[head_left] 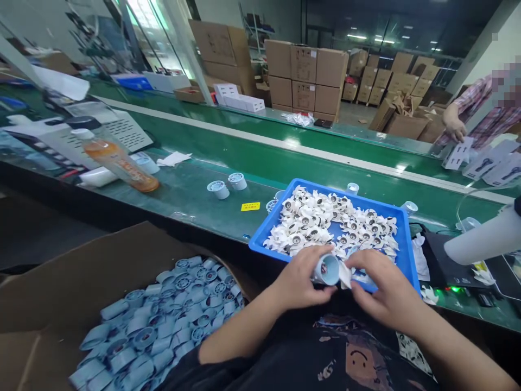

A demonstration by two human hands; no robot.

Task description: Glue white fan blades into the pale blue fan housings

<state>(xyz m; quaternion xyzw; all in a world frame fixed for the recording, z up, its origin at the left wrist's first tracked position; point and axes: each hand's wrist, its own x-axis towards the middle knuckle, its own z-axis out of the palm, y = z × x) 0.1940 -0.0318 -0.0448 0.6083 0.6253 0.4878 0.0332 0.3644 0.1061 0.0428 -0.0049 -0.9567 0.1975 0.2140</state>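
Note:
My left hand (303,278) is closed around a light blue plastic cylinder housing (329,270), its open end turned towards my right hand. Something small and reddish shows inside the housing. My right hand (380,288) pinches a white fan impeller (345,274) right beside that open end; whether the two parts touch I cannot tell. Both hands are over the near edge of a blue tray (410,255), which holds many white impellers (313,217) with dark round centres.
At lower left, a cardboard box (122,247) holds many blue housings (163,326). Two housings (218,189), a yellow label (250,206) and an orange drink bottle (122,163) are on the green bench. A white cylindrical device (484,233) juts in at right. Another person's hand (453,127) touches white boxes.

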